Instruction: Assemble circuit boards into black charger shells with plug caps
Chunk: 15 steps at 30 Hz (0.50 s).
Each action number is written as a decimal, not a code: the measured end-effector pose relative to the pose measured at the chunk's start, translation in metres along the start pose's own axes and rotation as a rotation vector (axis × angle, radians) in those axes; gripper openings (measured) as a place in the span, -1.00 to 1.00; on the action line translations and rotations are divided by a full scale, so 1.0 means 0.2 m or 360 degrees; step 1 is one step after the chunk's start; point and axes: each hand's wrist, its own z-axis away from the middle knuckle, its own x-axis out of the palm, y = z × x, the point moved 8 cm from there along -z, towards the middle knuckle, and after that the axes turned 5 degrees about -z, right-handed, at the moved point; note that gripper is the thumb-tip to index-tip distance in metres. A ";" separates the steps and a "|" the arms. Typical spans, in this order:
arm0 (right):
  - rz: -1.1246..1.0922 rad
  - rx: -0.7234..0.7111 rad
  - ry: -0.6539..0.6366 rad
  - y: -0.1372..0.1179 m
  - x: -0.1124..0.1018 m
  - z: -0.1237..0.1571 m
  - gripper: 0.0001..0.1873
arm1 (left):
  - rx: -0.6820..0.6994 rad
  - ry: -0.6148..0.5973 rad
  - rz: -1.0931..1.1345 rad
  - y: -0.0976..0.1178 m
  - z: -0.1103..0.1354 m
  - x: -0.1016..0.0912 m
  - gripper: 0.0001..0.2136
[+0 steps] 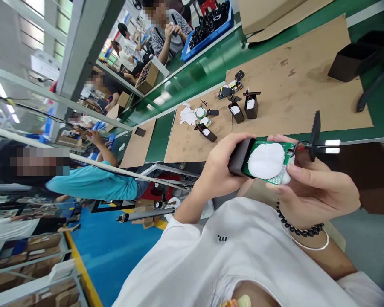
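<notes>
My left hand [216, 168] is closed around a black plastic case [240, 157]. A green circuit board [277, 178] with a white oval pad [266, 161] on its face sits partly inside the case's mouth. Fingers and thumb of my right hand [320, 183] pinch the board's outer end. Thin black and red wires run from that end to a black plug cap [315, 136] with two pale prongs, sticking out past my right fingers. How deep the board goes into the case is hidden.
On the cardboard sheet [320, 55] stand black cases [251, 106], loose boards [231, 89] and white pads [188, 115]. Larger black boxes [352, 62] and a black-handled tool [368, 94] are at the right. A blue tray [184, 54] lies beyond. A co-worker in turquoise [96, 183] sits leftward.
</notes>
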 end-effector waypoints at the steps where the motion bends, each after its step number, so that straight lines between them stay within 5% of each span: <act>1: -0.0020 -0.0154 0.0036 -0.04 0.00 -0.01 -0.43 | 0.0027 -0.0005 -0.0002 0.01 0.00 0.00 -0.53; 3: -0.0041 -0.0310 0.0048 -0.08 0.01 -0.03 -0.40 | 0.0064 -0.0016 -0.0005 0.01 -0.01 0.01 -0.54; 15: -0.0104 -0.0219 0.0077 -0.04 0.03 -0.04 -0.54 | 0.0067 -0.0099 0.0028 0.00 -0.02 0.04 -0.52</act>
